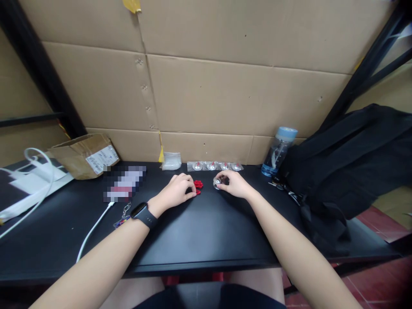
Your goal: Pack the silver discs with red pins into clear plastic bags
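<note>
Black tabletop (206,234), left hand (178,189) curled at thin red pieces (198,184), grip unclear, right hand (234,183) closed on round silvery disc (215,184)

You can read no words or numbers here. At the far left, the cardboard box (72,159) bears a white label (102,159) whose print is too small for you to make out. At the far right, the bottle (277,148) shows fine marks, likewise unreadable.
</note>
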